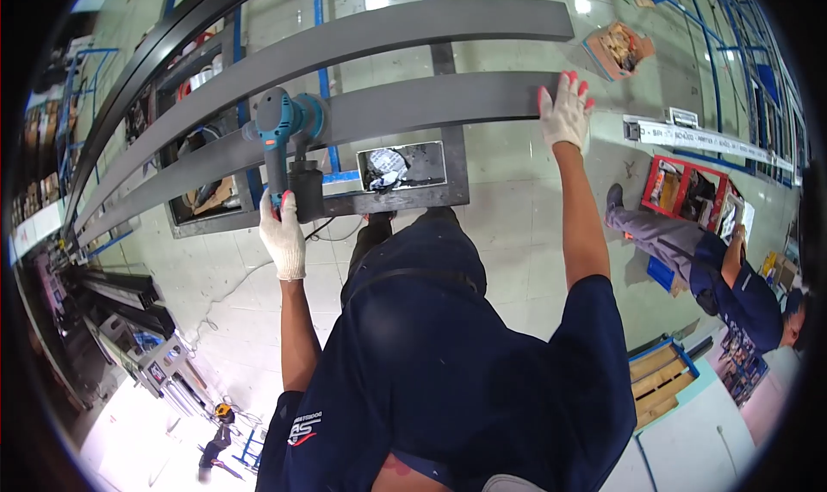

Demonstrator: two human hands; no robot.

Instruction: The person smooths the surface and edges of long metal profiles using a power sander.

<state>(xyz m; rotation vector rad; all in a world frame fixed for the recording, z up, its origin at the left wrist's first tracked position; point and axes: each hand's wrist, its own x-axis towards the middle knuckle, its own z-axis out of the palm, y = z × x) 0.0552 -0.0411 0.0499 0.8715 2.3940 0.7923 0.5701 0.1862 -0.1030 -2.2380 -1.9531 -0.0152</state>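
My left hand, in a white glove with red fingertips, is wrapped round the handle of a teal random orbital sander. The sander's round pad stands on edge against a long dark grey metal bar, and a dark dust box hangs at its side. My right hand, gloved the same way, lies with fingers spread on the right end of that bar. A second grey bar runs parallel beyond it. Both bars rest across a dark frame.
A tray with crumpled paper is set in the frame. A cardboard box stands on the floor at the upper right. Right of me, a co-worker bends near a red crate. A cable trails over the floor.
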